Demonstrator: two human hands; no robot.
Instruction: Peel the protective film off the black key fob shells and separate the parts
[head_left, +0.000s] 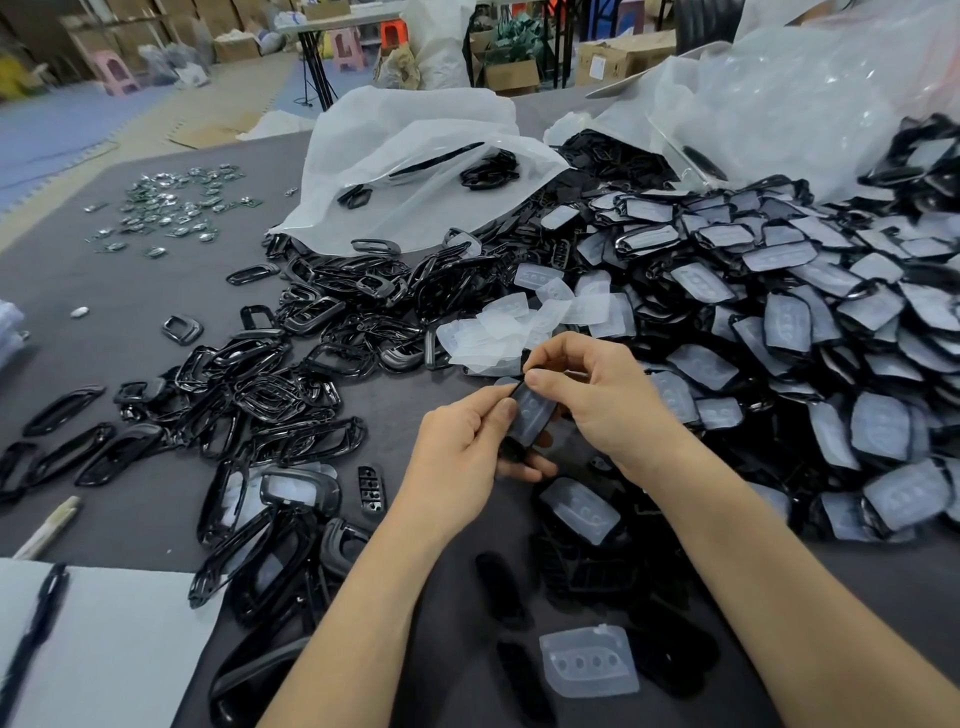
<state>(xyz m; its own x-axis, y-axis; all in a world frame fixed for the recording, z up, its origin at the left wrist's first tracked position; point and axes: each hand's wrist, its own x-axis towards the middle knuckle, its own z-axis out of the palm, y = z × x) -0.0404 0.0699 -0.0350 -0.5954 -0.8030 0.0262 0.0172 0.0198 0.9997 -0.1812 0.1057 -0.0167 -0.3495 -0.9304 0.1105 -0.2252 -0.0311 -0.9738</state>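
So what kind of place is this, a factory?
Probably a small factory or packing warehouse. Heaps of black shells cover a grey table, big plastic bags spill more, and cardboard boxes sit behind. The left hand and right hand grip one shell.

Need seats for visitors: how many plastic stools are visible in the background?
3: one pink stool at far left, a second pink stool near top centre, and an orange stool just right of it. Others may be hidden.
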